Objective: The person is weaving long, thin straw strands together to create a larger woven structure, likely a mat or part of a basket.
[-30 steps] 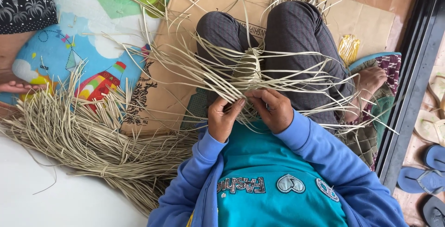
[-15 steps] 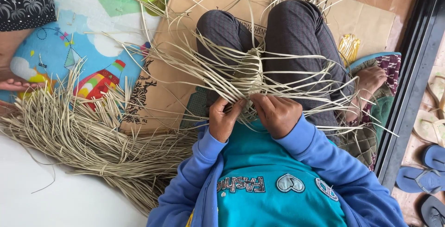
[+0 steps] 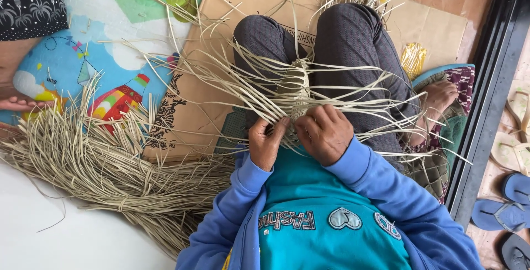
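The person sits on the floor with knees drawn up, and a small woven piece (image 3: 298,96) of pale straw rests in the lap between the thighs, likely so the legs steady it while both hands work at its near edge. Loose strips (image 3: 232,77) fan out from it toward nine, twelve and three o'clock, kept spread rather than bunched, which seems to keep each strand easy to pick out.

The left hand (image 3: 266,143) is closed narrowly, fingertips pinching a few strips at the seven o'clock edge of the woven piece. The right hand (image 3: 326,133) sits just beside it at five o'clock, curled over the lower rim and gripping strands there; its fingertips are tucked under, so exactly which strips it holds cannot be told. The woven piece lies at twelve o'clock from both hands, touching them.

A large heap of straw (image 3: 99,165) lies on the floor at nine o'clock, near the left elbow, within reach. Flattened cardboard (image 3: 232,5) lies under the legs, over a colourful mat (image 3: 83,66). Sandals (image 3: 508,187) sit well apart at three o'clock.
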